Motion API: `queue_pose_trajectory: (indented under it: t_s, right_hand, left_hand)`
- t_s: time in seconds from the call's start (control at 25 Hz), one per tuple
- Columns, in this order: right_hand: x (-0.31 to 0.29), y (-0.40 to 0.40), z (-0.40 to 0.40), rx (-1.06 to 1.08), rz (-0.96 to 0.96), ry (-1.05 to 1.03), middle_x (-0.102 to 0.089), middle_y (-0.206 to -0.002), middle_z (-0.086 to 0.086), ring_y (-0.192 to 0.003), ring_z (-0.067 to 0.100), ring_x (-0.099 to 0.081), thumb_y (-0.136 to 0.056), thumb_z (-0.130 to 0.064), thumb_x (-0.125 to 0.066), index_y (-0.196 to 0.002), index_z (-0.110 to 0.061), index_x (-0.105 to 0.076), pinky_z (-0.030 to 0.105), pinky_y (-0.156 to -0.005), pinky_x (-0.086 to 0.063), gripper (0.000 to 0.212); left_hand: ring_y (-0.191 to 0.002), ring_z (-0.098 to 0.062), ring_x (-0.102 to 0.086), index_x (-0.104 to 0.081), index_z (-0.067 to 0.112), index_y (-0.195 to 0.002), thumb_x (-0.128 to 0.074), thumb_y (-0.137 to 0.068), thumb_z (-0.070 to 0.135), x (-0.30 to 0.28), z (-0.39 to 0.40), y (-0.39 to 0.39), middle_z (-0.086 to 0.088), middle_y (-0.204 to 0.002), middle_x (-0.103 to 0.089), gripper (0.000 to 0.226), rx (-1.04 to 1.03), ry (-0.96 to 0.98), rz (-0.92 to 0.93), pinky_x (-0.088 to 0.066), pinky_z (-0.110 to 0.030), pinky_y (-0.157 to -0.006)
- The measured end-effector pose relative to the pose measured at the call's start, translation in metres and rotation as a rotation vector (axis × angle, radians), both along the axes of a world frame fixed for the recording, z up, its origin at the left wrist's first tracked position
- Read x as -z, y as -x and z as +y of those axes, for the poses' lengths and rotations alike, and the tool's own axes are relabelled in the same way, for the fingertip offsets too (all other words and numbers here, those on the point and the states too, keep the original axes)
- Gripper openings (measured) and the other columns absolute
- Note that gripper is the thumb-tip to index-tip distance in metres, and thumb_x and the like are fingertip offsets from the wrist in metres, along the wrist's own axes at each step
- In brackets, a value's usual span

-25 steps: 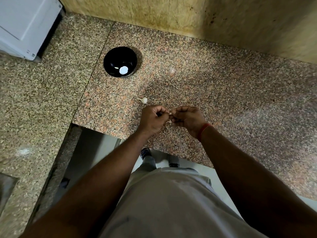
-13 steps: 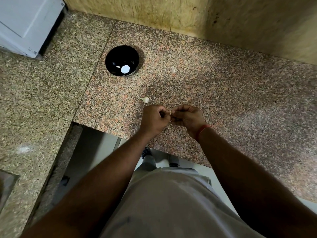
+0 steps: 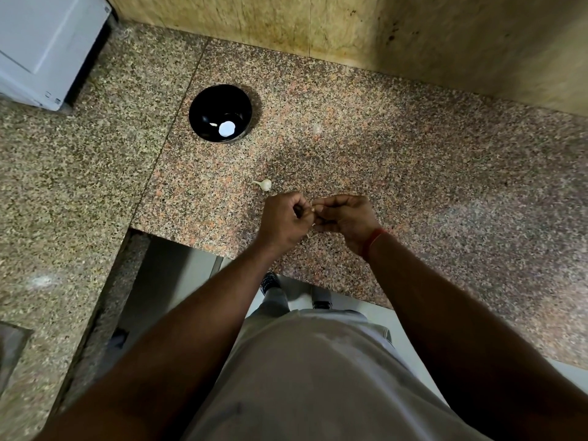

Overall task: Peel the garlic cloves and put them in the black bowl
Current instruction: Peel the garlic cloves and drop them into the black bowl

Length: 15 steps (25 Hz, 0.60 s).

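Peeling, mid-task | my left hand (image 3: pixel 283 219) and right hand (image 3: pixel 345 218) pinch one garlic clove (image 3: pixel 313 209) between curled fingertips above the granite counter (image 3: pixel 413 173), presumably so skin falls there | spare clove (image 3: pixel 265 184) at 11 o'clock | black bowl (image 3: pixel 203 103) further along, holding one small peeled clove.

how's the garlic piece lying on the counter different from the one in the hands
The garlic piece on the counter lies free on the granite, touched by nothing; the clove in the hands is pinched between the left hand and right hand, above the counter. The counter piece shows whole, with a pointed tail; the held clove is mostly hidden by fingers. Both look pale and are outside the black bowl.
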State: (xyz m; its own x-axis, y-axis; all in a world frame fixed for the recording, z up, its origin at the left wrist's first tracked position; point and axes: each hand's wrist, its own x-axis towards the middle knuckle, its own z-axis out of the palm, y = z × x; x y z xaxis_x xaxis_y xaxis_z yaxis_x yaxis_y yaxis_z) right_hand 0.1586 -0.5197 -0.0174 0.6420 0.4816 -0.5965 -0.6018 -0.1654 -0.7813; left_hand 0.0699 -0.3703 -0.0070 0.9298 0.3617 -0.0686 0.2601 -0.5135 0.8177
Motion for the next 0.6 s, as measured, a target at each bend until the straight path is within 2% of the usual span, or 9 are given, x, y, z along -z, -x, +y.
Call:
queue_pose_trajectory:
  t_s: [0.2,0.32,0.4,0.52,0.6]
  right_hand:
    - [0.0006,-0.0008,-0.002,-0.046,0.04,-0.01,-0.075,-0.092,0.014,-0.08,0.025,-0.069,-0.091,-0.003,-0.071,-0.107,-0.002,-0.076,0.042,-0.077,-0.061,0.017]
    - [-0.0002,0.0025,-0.0019,-0.017,0.03,-0.03,-0.075,-0.09,0.015,-0.078,0.026,-0.07,-0.09,-0.004,-0.073,-0.099,-0.005,-0.076,0.042,-0.074,-0.062,0.01]
    - [-0.0002,0.0035,-0.0031,-0.01,0.046,-0.046,-0.075,-0.091,0.018,-0.081,0.03,-0.07,-0.09,-0.007,-0.073,-0.096,-0.003,-0.075,0.047,-0.079,-0.062,0.007]
    - [0.0005,0.0023,-0.0054,-0.032,0.051,-0.057,-0.074,-0.098,0.022,-0.085,0.033,-0.07,-0.086,-0.007,-0.078,-0.102,0.004,-0.074,0.051,-0.085,-0.061,0.02]
    - [0.0011,0.0015,-0.0059,-0.054,0.026,-0.04,-0.074,-0.101,0.022,-0.086,0.033,-0.07,-0.083,-0.002,-0.079,-0.106,0.009,-0.072,0.05,-0.085,-0.061,0.026]
  left_hand:
    - [-0.054,0.002,-0.05,-0.069,0.006,-0.075,-0.07,-0.085,-0.001,0.0032,-0.0007,0.0024,0.007,-0.065,-0.062,0.013,-0.083,0.227,0.067,-0.042,-0.017,-0.055]
    - [-0.047,-0.001,-0.049,-0.07,0.008,-0.079,-0.069,-0.089,0.001,0.0048,-0.0017,0.0063,0.012,-0.056,-0.06,0.013,-0.132,0.354,0.095,-0.041,-0.021,-0.049]
    - [-0.044,-0.004,-0.049,-0.07,0.007,-0.081,-0.069,-0.091,0.002,0.0068,-0.0013,0.0077,0.011,-0.054,-0.06,0.011,-0.158,0.396,0.103,-0.041,-0.023,-0.047]
    - [-0.043,-0.005,-0.048,-0.072,0.003,-0.085,-0.069,-0.092,0.003,0.0076,-0.0007,0.0083,0.01,-0.053,-0.06,0.007,-0.173,0.41,0.122,-0.041,-0.025,-0.048]
    - [-0.043,-0.005,-0.048,-0.072,0.007,-0.082,-0.07,-0.091,0.004,0.0076,-0.0005,0.008,0.01,-0.053,-0.06,0.009,-0.15,0.411,0.128,-0.041,-0.025,-0.048]
